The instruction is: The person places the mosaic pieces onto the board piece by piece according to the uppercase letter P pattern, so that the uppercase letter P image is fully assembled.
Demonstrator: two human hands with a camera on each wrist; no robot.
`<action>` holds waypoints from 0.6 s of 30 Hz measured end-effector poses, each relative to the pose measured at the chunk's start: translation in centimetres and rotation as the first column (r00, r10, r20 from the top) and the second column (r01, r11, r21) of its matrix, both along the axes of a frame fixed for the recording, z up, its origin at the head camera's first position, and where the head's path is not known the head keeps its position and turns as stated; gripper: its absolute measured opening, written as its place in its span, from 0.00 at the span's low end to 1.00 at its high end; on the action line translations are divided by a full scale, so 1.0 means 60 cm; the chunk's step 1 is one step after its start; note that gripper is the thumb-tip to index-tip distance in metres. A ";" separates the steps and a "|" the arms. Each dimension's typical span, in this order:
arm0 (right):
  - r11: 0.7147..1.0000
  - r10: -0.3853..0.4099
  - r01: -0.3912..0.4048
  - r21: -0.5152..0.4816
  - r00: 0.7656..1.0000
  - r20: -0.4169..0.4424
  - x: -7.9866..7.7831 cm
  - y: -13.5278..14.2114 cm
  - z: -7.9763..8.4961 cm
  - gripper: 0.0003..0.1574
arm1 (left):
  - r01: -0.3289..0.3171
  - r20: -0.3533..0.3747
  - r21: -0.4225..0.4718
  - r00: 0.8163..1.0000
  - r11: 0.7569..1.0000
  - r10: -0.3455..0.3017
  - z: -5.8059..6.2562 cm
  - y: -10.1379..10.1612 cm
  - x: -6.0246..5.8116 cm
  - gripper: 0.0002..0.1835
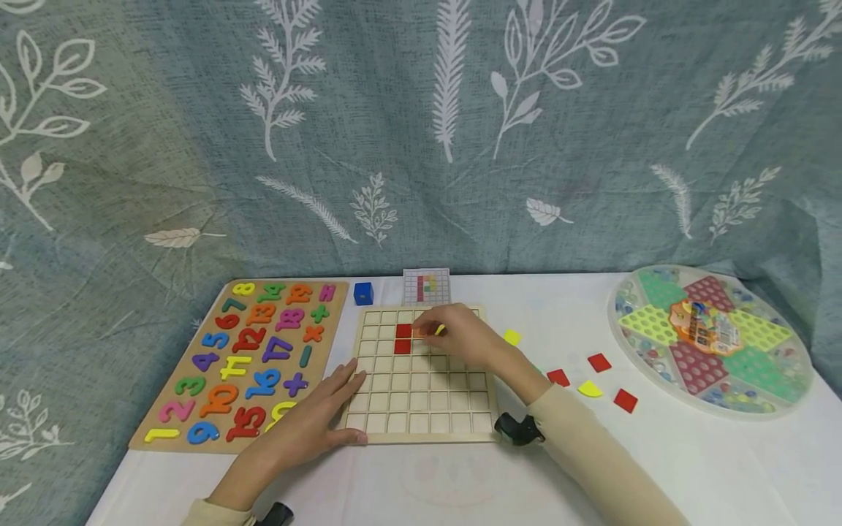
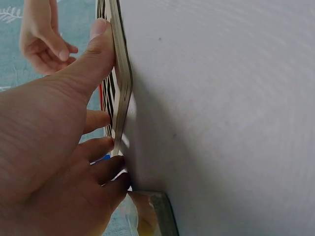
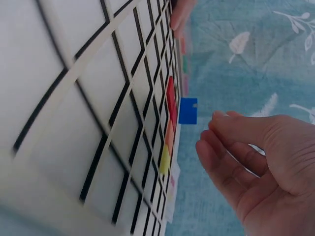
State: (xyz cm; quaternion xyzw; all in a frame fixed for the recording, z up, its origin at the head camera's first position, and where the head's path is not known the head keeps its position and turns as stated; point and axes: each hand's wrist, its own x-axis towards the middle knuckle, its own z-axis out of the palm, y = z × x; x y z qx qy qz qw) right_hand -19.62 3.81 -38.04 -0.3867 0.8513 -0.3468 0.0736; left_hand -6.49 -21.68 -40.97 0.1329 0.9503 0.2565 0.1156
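A wooden grid board (image 1: 421, 424) lies on the table. Red square tiles (image 1: 403, 339) sit in two of its cells, with orange and yellow tiles (image 3: 165, 160) beside them in the right wrist view. My left hand (image 1: 319, 413) rests at the board's near left corner, thumb along the front edge and fairly straight fingers touching the left side. Above the upper part of the board hovers my right hand (image 1: 460, 336), its fingers loosely bent. In the right wrist view nothing shows between its fingertips. The hand partly hides the cells beneath it.
A number puzzle board (image 1: 224, 351) lies left, and a blue cube (image 1: 363, 294) and a pattern card (image 1: 426, 286) stand behind the grid. Loose red tiles (image 1: 626, 400) and yellow pieces (image 1: 590, 389) lie to the right, near a round game board (image 1: 710, 340). A patterned curtain (image 1: 421, 204) hangs behind.
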 end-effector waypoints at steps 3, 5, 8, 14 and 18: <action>1.000 0.012 -0.011 0.010 1.000 -0.023 -0.001 0.019 -0.001 0.16 | 0.002 -0.001 0.003 1.000 1.000 -0.002 -0.001 0.000 0.000 0.51; 1.000 0.017 -0.016 0.017 0.999 -0.039 -0.002 0.034 -0.001 0.16 | 0.003 0.002 0.005 1.000 1.000 -0.003 -0.001 0.000 0.000 0.51; 0.999 0.021 -0.019 0.036 0.998 -0.053 -0.006 0.059 -0.002 0.16 | 0.005 0.003 0.004 1.000 1.000 -0.005 -0.002 0.000 -0.001 0.51; 0.998 -0.015 0.019 0.057 0.998 -0.060 -0.010 0.102 -0.002 0.15 | 0.002 -0.002 0.000 1.000 1.000 -0.002 -0.004 -0.001 0.000 0.51; 0.998 -0.031 0.035 0.059 0.998 -0.063 -0.010 0.125 -0.004 0.15 | 0.002 -0.008 -0.003 1.000 1.000 -0.002 -0.005 -0.001 0.001 0.51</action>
